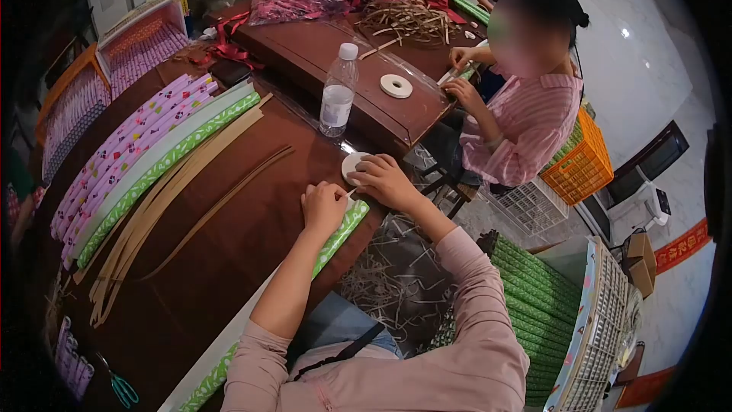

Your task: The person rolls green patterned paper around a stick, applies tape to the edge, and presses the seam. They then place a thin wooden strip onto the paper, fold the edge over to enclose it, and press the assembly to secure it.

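A green and white patterned roll (335, 239) lies slantwise along the table's near edge, partly under my left forearm. My left hand (325, 204) is closed in a pinch at the roll's far end, on a narrow white strip (351, 192). Beside it, my right hand (386, 181) bends its fingers over a white tape roll (353, 168) and the roll's end; its fingertips are partly hidden. Just beyond stands a clear water bottle (337, 99).
Purple patterned rolls (126, 156), brown strips (164, 202) and green scissors (122, 389) lie on the left. A person (526, 107) works across at the right, near another tape roll (396, 86). Crates (579, 156) and green rolls (534, 305) stand right.
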